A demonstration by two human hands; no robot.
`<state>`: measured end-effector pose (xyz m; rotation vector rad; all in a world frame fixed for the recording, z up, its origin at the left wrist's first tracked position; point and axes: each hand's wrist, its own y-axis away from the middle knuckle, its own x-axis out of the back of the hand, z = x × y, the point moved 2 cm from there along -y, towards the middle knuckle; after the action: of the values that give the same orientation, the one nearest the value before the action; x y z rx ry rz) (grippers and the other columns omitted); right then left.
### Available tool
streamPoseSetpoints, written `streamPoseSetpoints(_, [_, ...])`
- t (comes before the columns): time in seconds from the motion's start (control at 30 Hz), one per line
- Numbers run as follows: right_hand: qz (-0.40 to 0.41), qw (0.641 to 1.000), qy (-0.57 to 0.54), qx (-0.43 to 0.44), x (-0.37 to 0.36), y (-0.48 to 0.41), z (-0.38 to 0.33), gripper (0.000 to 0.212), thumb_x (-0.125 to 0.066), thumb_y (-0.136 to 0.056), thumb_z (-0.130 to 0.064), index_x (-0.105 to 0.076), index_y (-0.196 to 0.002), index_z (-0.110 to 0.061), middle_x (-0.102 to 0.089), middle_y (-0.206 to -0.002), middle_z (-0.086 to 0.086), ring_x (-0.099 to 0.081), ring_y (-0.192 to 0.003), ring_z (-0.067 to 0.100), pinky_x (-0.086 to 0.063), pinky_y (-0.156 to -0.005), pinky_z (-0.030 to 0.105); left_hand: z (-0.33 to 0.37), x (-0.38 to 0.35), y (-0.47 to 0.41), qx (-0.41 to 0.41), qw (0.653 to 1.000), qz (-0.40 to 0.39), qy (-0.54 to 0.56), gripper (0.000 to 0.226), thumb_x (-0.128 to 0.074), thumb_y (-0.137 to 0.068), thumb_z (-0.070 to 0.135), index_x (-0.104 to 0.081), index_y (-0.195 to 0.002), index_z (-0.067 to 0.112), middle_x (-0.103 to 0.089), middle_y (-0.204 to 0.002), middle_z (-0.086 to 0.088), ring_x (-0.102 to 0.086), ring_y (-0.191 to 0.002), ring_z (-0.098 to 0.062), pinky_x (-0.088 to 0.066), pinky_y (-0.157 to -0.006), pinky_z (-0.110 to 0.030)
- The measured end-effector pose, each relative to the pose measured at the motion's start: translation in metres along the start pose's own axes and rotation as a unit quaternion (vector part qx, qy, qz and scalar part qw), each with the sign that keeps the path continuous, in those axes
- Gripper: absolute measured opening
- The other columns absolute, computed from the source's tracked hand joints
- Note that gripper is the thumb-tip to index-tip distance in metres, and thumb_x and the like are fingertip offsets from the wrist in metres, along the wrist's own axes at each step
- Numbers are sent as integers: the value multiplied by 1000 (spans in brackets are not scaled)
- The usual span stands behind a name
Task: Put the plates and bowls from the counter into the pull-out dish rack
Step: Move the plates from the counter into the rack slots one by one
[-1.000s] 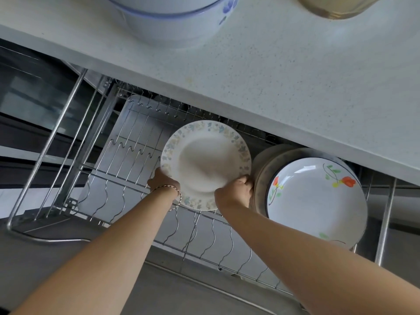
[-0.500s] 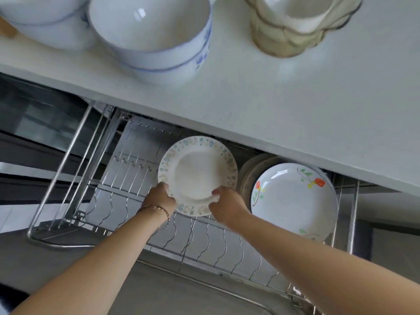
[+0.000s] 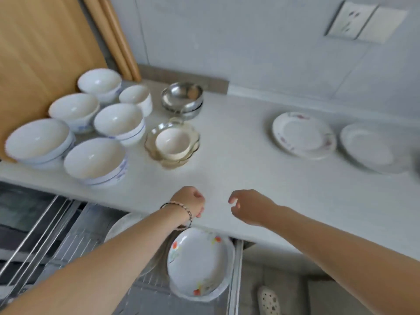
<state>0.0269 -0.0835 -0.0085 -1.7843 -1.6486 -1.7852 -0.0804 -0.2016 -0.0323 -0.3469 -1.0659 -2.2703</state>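
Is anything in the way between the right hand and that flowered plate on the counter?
Nothing visible. Only bare counter lies between the right hand and the flowered plate.

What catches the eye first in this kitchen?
A crowd of white bowls fills the left of the counter, with two plates lying far right. Below the counter edge a flowered plate stands in the pull-out rack, and the left hand and right hand hover empty over that edge.
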Motion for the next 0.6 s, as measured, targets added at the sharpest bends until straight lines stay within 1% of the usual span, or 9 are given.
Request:
streamPoseSetpoints(0.13, [62,997,19,-32,69,-13,89,33,-44,-91,-21,-56,-122,-25,-57,-129,-1,-55,-119,20,-43,-97,30,91,-56,-17,-11,999,-15,30,21,-39,-91,10,-48,-74,17,-61,-59,0,-56,-47,-12,-38,-44,-16])
streamPoseSetpoints(0.23, [82,995,11,-56,108,-39,162,34,-44,-90,-19,-57,-121,-25,-56,-131,-2,-54,-120,19,-42,-97,29,145,-98,-40,27,996,-6,90,19,-37,-92,8,-49,-79,14,-59,-61,-2,-56,-47,-14,-39,-49,-20])
streamPoseSetpoints(0.3, [93,993,9,-67,128,-60,208,35,-44,-90,-17,-55,-123,-24,-54,-133,-2,-52,-122,19,-42,-99,28,175,-126,-56,67,986,1,153,14,-38,-92,5,-50,-95,13,-57,-69,-4,-56,-53,-16,-40,-53,-23])
streamPoseSetpoints(0.33, [99,992,12,-71,137,-71,229,37,-44,-91,-16,-52,-126,-22,-52,-134,0,-51,-124,20,-42,-101,29,186,-139,-65,80,981,4,179,19,-40,-92,5,-49,-107,13,-59,-77,-6,-58,-57,-17,-42,-55,-25])
streamPoseSetpoints(0.37, [107,991,13,-76,146,-82,248,38,-44,-92,-16,-50,-129,-20,-50,-135,3,-49,-126,22,-41,-102,30,196,-150,-76,91,976,9,196,29,-42,-91,6,-46,-119,13,-61,-91,-9,-60,-63,-19,-44,-58,-26])
streamPoseSetpoints(0.4, [116,990,7,-84,155,-93,265,39,-44,-92,-16,-48,-131,-18,-48,-137,7,-47,-128,24,-41,-104,32,204,-161,-87,100,973,13,206,39,-43,-91,7,-42,-129,12,-60,-106,-11,-62,-71,-21,-45,-60,-27])
streamPoseSetpoints(0.43, [125,988,-3,-94,163,-105,281,40,-45,-92,-15,-46,-133,-15,-45,-138,10,-45,-130,27,-41,-105,34,210,-171,-99,109,970,22,215,46,-44,-90,7,-37,-135,11,-57,-114,-12,-62,-78,-23,-45,-60,-27])
streamPoseSetpoints(0.53, [156,980,-35,-114,188,-138,314,48,-47,-91,-14,-37,-137,-7,-36,-145,14,-40,-132,32,-38,-107,38,225,-195,-129,137,959,47,244,54,-48,-90,6,-31,-142,8,-47,-107,-9,-58,-87,-25,-45,-58,-26])
streamPoseSetpoints(0.6, [165,979,-58,-106,201,-161,327,59,-49,-92,-17,-23,-143,-3,-27,-151,12,-33,-137,31,-31,-109,38,232,-206,-151,139,955,61,255,54,-50,-89,3,-34,-140,8,-48,-99,-9,-55,-81,-25,-44,-55,-26])
